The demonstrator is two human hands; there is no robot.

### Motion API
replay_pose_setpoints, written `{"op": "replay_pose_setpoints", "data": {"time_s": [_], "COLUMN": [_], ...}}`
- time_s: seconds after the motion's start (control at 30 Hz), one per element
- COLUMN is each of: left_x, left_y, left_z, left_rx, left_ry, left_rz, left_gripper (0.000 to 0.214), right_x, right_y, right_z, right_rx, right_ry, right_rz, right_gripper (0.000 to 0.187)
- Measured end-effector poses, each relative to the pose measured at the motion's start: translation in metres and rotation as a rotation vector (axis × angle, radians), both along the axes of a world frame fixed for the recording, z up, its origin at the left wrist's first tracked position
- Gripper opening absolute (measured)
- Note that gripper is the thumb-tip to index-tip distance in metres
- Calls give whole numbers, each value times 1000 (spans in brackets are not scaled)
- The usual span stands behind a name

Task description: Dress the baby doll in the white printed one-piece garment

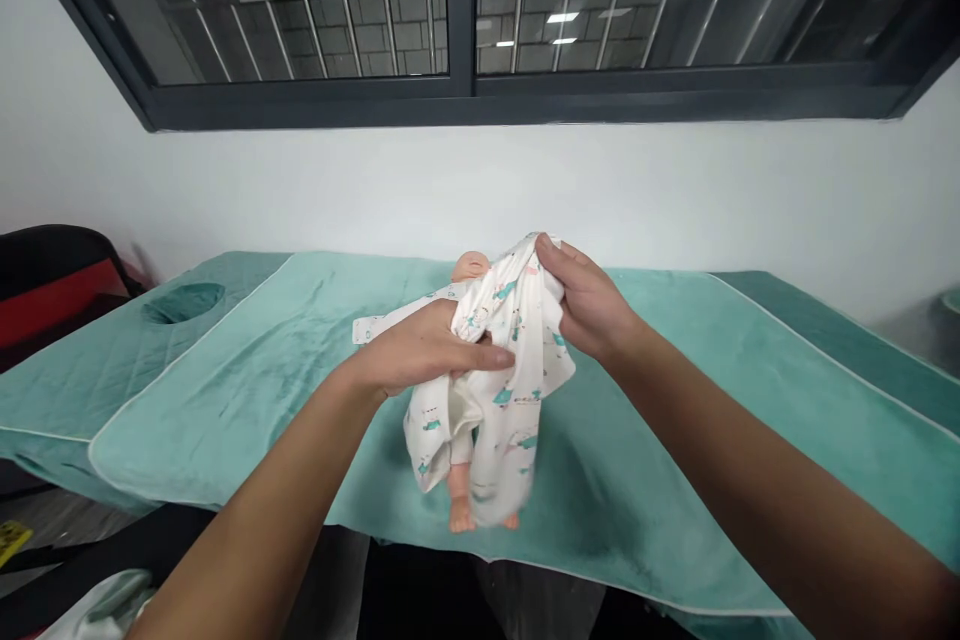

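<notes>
A baby doll (471, 266) lies on its back on the green bed cover, head toward the wall and bare feet toward me. White baby clothing (517, 400) with small green and pink prints is bunched up above the doll, covering most of its body. One long sleeve (409, 313) stretches out to the left. My left hand (439, 345) is at the bunched cloth, its thumb lying across the front and its other fingers hidden behind the fabric. With thumb and fingers, my right hand (581, 295) pinches the raised upper right part of the clothing.
The green bed cover (675, 420) drapes over a padded bed with a round hole (184, 302) at its left end. A red and black chair (60, 290) stands at the far left. Behind the bed are a white wall (337, 190) and a barred window (465, 100).
</notes>
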State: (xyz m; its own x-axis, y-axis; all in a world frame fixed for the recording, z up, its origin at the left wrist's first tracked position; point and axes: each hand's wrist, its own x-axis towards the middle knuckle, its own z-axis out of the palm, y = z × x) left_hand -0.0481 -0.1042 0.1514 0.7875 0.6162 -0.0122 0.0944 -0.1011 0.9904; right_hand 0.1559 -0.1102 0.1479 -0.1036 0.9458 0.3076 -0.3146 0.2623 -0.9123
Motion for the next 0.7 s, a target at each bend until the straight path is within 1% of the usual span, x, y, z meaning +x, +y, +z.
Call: {"op": "replay_pose_setpoints", "data": {"time_s": [0.07,0.1,0.17,0.2,0.23,0.27,0.33,0.4,0.47,0.5,0.53,0.57,0.63,0.7], "left_x": [3,5,11,13,15,16,14,9,3,2,1,2,6,11], "left_y": [3,4,7,8,9,9,9,8,7,7,6,5,4,3], "left_z": [-3,-5,-8,-10,-12,-14,-18,-23,-28,-30,-32,-34,-36,-36], "left_rx": [-53,-88,-145,-163,-176,-188,-213,-234,-245,-251,-259,-269,-288,-318], "left_ry": [-155,-252,-408,-450,-463,-452,-375,-261,-162,-149,-169,-220,-386,-518], "left_rz": [118,187,303,340,362,365,305,160,6,-32,-29,13,164,329], "left_gripper": [27,28,29,31,34,37,44,49,55,59,60,59,51,43], "right_x": [4,6,8,9,8,7,3,-1,-5,-6,-7,-8,-9,-9], "right_y": [-3,-5,-8,-9,-10,-10,-9,-7,-7,-8,-9,-10,-14,-18], "right_z": [-4,-6,-10,-11,-13,-13,-12,-11,-10,-10,-11,-12,-16,-21], "right_rx": [-52,-87,-153,-170,-172,-159,-110,-97,-134,-161,-184,-199,-224,-252], "right_ry": [-27,-79,-261,-354,-411,-411,-266,-101,-44,-41,-39,-34,-39,-91], "right_rz": [70,145,339,415,452,444,341,240,184,169,157,149,166,259], "right_gripper": [37,39,39,39,38,37,36,38,40,42,44,46,48,48]}}
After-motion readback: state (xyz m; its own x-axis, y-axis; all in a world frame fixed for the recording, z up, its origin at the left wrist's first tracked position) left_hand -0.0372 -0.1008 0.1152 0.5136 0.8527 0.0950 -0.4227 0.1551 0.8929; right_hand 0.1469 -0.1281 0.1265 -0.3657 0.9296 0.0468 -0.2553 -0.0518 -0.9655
